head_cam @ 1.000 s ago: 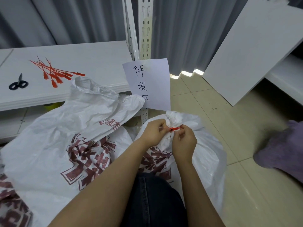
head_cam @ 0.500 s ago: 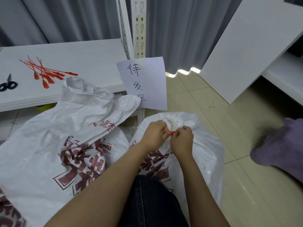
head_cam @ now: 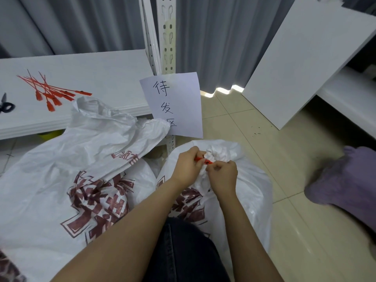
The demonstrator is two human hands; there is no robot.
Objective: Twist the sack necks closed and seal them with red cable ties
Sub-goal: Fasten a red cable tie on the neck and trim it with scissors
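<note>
Sacks take up most of the floor: the large slack sack [head_cam: 61,180], white with dark red print, sprawls below and to the left of the paper sign [head_cam: 173,104], its open mouth crumpled and reaching up to the sign's lower left corner. A white shelf board [head_cam: 101,74] runs off to the left of the sign, and a white panel [head_cam: 301,64] leans at a slant well to the right of it, with a grey curtain [head_cam: 213,37] hanging behind. The smaller sack [head_cam: 250,190], the same white with red print, stands straight below the sign, between the large sack and a heap of purple cloth [head_cam: 345,180] that lies on the tiled floor low to the right of the sign. Its neck [head_cam: 219,154] is gathered into a crumpled bunch at the top. The left hand [head_cam: 188,167] and the right hand [head_cam: 222,176] meet at that bunch, close beside each other, both with fingers curled tight. A red cable tie [head_cam: 203,160] lies across the near side of the neck between them; the left hand's fingers close round one end of it and the right hand's thumb and forefinger pinch the other. A loose bunch of spare ties [head_cam: 50,92] lies on the shelf board well to the left of the sign, and black scissors [head_cam: 5,105] sit farther left still, half out of view.
</note>
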